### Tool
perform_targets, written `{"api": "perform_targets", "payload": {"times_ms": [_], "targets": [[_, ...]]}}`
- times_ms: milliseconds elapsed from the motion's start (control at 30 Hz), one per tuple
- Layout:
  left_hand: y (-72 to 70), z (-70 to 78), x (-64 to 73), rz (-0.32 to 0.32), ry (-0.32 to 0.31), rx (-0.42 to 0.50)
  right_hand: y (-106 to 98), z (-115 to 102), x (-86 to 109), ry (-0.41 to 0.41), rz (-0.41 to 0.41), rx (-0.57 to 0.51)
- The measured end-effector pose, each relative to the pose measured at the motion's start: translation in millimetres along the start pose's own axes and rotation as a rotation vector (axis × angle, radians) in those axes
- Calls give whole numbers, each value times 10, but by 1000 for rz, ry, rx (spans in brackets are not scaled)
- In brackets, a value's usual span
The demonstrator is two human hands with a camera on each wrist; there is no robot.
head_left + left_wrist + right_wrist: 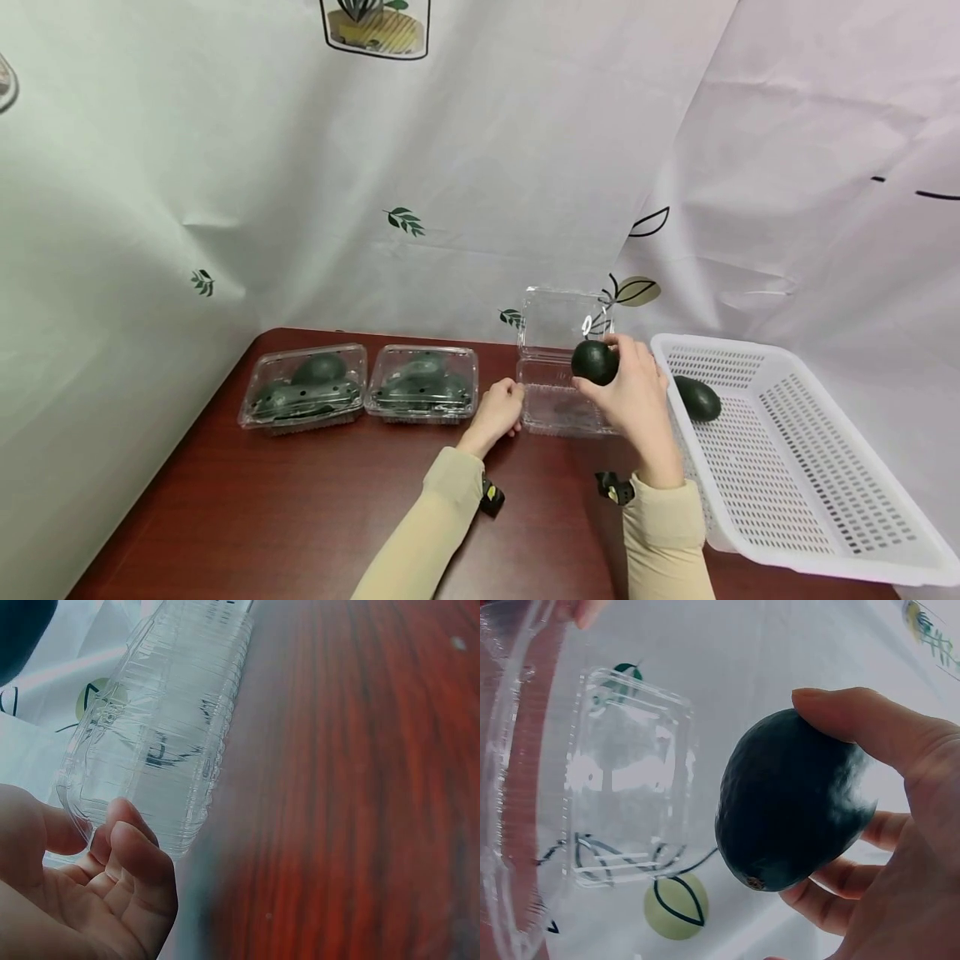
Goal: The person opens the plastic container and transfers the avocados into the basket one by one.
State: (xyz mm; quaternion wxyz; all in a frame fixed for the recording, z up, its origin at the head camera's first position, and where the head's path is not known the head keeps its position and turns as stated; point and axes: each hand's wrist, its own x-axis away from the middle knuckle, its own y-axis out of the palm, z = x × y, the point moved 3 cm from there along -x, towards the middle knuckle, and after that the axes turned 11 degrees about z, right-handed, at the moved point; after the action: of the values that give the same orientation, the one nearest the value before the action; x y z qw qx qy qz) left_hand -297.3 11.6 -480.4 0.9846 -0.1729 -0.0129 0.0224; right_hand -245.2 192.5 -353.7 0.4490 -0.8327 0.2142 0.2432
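My right hand (633, 392) grips a dark green avocado (791, 802) between thumb and fingers, holding it above an open clear plastic clamshell box (555, 412). The avocado's stem end faces down in the right wrist view. The clamshell's lid (558, 321) stands raised at the back, against the white cloth. At the box's left side, my left hand (498, 408) pinches the rim, its thumb and curled fingertips on the thin plastic edge in the left wrist view. Another avocado (697, 398) lies in the white basket (806, 467), by its left wall.
Two closed clamshells, one at far left (266, 417) and one beside it (382, 404), hold avocados. The large slotted basket fills the right side of the brown table (300, 508). White cloth (450, 167) printed with leaves hangs behind the table.
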Motion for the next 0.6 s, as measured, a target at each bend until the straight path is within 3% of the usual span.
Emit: {"api": "perform_targets", "payload": {"times_ms": [333, 600], "targets": [[5, 2, 9, -10, 8, 26, -272, 47, -18, 31, 51, -45], [-21, -10, 10, -7, 7, 38, -512, 125, -100, 101, 98, -35]]}}
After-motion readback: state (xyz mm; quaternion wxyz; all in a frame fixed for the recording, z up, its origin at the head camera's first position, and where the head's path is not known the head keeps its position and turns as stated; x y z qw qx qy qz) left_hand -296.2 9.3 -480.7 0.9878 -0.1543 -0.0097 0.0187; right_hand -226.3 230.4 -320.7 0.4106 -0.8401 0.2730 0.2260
